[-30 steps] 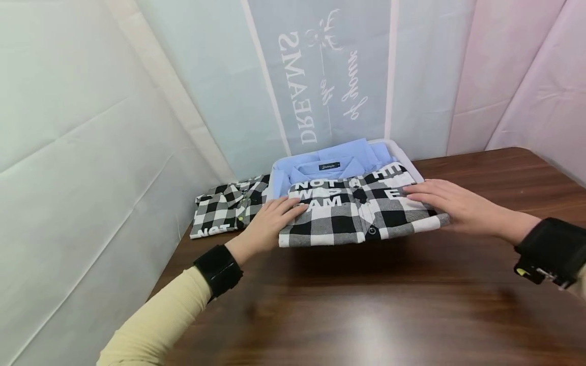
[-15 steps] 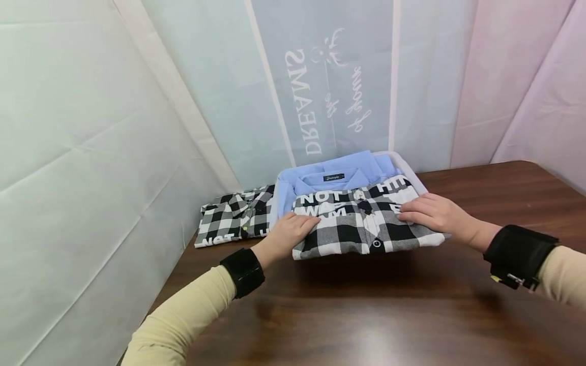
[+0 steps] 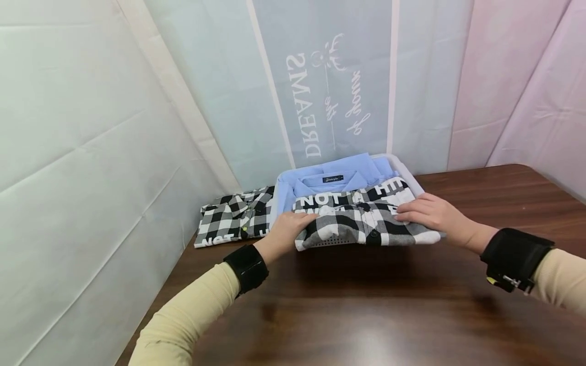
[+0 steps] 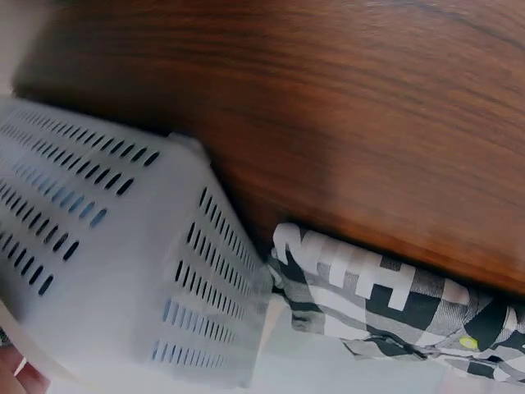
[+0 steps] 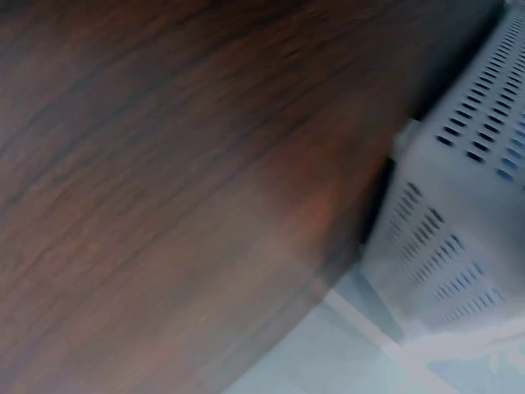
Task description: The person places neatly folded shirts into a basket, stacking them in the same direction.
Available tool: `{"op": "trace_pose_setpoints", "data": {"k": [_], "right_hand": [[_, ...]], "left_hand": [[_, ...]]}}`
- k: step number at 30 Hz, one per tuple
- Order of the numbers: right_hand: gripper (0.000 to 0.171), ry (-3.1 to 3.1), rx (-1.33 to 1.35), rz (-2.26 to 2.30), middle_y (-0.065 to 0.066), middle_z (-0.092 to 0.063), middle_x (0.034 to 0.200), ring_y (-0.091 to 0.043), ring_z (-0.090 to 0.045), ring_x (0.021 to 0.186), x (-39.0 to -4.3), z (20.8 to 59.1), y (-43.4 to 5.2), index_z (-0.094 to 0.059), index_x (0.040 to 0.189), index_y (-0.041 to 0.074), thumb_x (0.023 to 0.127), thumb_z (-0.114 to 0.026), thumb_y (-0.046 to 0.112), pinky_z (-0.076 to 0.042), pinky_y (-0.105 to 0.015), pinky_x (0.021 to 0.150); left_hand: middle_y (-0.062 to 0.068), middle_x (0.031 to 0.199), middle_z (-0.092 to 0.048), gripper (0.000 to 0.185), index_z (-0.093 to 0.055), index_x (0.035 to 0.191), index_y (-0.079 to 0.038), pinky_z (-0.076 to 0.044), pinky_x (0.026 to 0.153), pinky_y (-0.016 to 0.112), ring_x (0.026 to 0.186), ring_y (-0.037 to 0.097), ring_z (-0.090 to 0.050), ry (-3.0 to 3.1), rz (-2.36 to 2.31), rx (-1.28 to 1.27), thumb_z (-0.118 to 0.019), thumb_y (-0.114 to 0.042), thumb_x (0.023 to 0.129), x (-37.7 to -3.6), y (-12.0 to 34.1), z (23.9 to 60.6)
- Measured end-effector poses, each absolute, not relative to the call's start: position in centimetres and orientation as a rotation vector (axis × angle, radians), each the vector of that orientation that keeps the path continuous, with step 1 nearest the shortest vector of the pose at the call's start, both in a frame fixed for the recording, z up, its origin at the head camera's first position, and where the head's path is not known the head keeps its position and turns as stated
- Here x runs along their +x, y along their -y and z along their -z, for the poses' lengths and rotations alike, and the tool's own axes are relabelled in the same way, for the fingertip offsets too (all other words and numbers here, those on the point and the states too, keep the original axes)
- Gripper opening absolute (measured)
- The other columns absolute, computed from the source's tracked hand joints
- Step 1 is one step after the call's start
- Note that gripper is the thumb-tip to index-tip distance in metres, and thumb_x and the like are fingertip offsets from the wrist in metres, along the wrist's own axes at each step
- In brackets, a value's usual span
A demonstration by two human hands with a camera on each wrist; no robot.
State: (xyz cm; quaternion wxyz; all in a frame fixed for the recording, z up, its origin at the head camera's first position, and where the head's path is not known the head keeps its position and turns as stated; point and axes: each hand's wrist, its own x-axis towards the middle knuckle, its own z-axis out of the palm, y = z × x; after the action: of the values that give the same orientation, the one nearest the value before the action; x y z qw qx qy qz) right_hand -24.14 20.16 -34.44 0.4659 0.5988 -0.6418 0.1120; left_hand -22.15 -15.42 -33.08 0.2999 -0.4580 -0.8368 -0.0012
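Note:
A folded black-and-white plaid shirt with white lettering lies over a light blue shirt in a white perforated basket. At the plaid shirt's front left corner, my left hand holds its edge, fingers across the top. My right hand grips the right edge, fingers on the cloth and thumb hidden. The front hem bulges at the left, with slotted basket wall showing beneath it. The left wrist view catches fingertips by the rim; the right wrist view shows the basket's side but no hand.
Left of the basket, a second folded plaid shirt lies on the dark wooden table. Behind the basket hangs a pale curtain with mirrored lettering. A white fabric wall borders the table's left side.
The plaid shirt's front edge has been pulled back toward the basket and now bulges, baring the wall's slots at the left. Both hands stay at its sides. The head view has shifted slightly.

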Motion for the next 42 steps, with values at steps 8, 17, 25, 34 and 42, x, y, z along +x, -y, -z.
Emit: {"op": "trace_pose_setpoints", "data": {"k": [8, 17, 25, 34, 42], "right_hand": [[0.040, 1.570, 1.295, -0.685, 0.005, -0.069, 0.099, 0.003, -0.056, 0.100, -24.9, 29.2, -19.0, -0.069, 0.093, 0.001, 0.093, -0.050, 0.036, -0.034, -0.025, 0.098], [0.013, 1.884, 1.048, -0.992, 0.031, -0.062, 0.092, 0.013, -0.058, 0.082, -22.2, 21.2, -18.5, -0.072, 0.094, 0.013, 0.086, -0.064, 0.019, -0.043, -0.014, 0.084], [0.058, 2.565, 0.588, -1.460, 0.004, -0.058, 0.113, -0.014, -0.051, 0.102, -25.8, 19.0, -17.4, -0.047, 0.132, 0.014, 0.079, -0.072, 0.015, -0.040, -0.027, 0.088], [0.099, 3.279, 0.197, -1.474, -0.031, 0.012, 0.146, -0.048, 0.004, 0.134, -32.0, 21.2, -16.3, 0.012, 0.141, -0.008, 0.087, -0.061, 0.032, -0.010, -0.058, 0.107], [0.027, 3.272, 0.246, -1.500, -0.026, -0.035, 0.082, -0.026, -0.045, 0.069, -33.1, 23.7, -16.7, -0.027, 0.097, -0.017, 0.093, -0.045, 0.003, -0.042, -0.036, 0.072]], "left_hand": [[0.006, 0.101, -0.068, 0.030, -0.064, 0.108, -0.008, -0.052, 0.073, 0.033, 0.086, 0.021, -0.065, 2.215, 0.304, -1.094, -0.064, -0.008, 0.078, -22.8, 15.7, 28.0], [0.011, 0.084, -0.067, 0.009, -0.066, 0.088, -0.002, -0.049, 0.070, 0.031, 0.076, 0.021, -0.062, 2.151, 0.691, -1.098, -0.064, -0.002, 0.079, -21.2, 15.7, 21.3], [0.014, 0.124, -0.055, 0.046, -0.053, 0.125, -0.003, -0.042, 0.094, 0.033, 0.112, 0.024, -0.053, 2.706, 1.402, -0.603, -0.068, -0.012, 0.082, -24.0, 15.1, 19.3], [0.007, 0.154, -0.007, 0.094, -0.005, 0.148, -0.011, -0.021, 0.110, 0.045, 0.139, 0.029, -0.014, 3.143, 1.501, 0.155, -0.067, -0.034, 0.082, -30.8, 15.4, 23.5], [0.004, 0.119, -0.051, 0.065, -0.050, 0.129, -0.011, -0.044, 0.071, 0.034, 0.086, 0.021, -0.048, 3.036, 1.426, -0.005, -0.077, -0.030, 0.073, -40.5, 18.4, 33.4]]}}
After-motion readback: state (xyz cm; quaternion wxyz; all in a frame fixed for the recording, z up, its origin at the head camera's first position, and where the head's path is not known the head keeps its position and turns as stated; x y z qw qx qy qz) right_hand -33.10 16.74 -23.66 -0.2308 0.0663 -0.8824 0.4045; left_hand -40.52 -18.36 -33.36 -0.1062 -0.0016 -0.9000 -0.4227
